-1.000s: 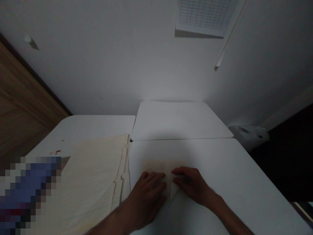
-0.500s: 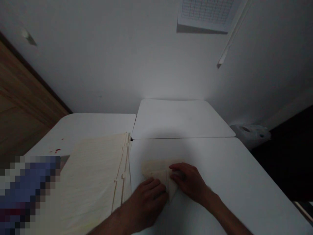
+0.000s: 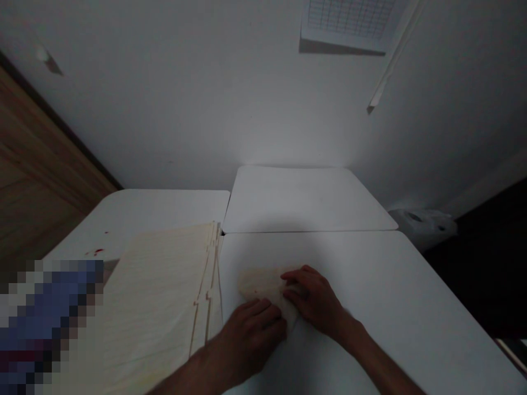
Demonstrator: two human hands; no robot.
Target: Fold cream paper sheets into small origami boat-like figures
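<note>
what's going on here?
A person has both bare hands on a pale folded piece of soft-looking material, its exact kind unclear, lying on a white table. The left hand lies over its near part, and the right hand sits on its far side. To the left, a stack of manila file folders lies on the neighbouring white table.

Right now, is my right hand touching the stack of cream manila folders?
No, your right hand rests on the pale cream folded sheet on the white table, apart from the cream manila folder stack.
</note>
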